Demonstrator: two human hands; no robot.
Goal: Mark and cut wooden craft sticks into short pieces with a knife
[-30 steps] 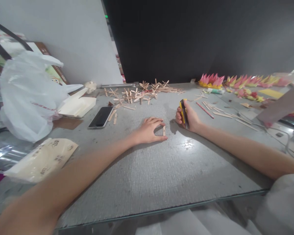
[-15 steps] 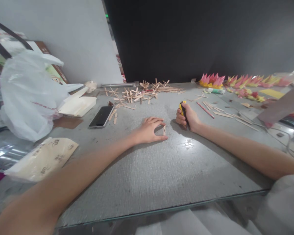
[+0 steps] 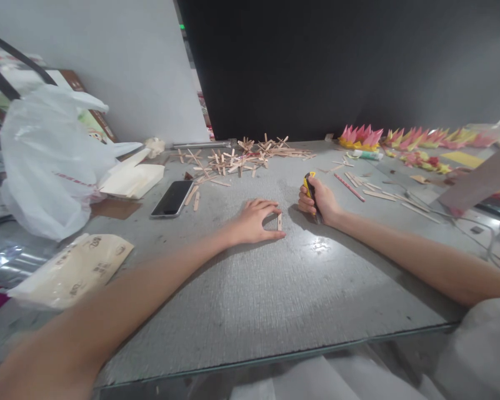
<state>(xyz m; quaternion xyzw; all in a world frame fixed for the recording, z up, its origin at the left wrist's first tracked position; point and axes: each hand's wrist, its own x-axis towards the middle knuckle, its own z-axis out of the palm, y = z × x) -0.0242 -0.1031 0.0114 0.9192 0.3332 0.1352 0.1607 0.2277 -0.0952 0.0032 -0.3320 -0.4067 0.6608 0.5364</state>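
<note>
Between the thumb and forefinger of my left hand (image 3: 256, 221) a short piece of wooden craft stick (image 3: 279, 221) is held by its two ends, close to the tabletop. A yellow and black utility knife (image 3: 311, 193) is in the closed fist of my right hand (image 3: 324, 201), a little to the right of the stick piece. The knife's lower end points down toward the table; I cannot make out its blade clearly. A gap of bare grey table lies between the two hands.
A pile of craft sticks (image 3: 241, 158) lies at the back, near a phone (image 3: 173, 199). To the left are a white plastic bag (image 3: 45, 161) and a paper bag (image 3: 83, 269). Pink paper flowers (image 3: 360, 137), a red striped stick (image 3: 349, 188) and loose sticks (image 3: 379, 195) lie to the right.
My right hand with the utility knife has shifted very slightly to the left. My left hand and the stick piece are where they were.
</note>
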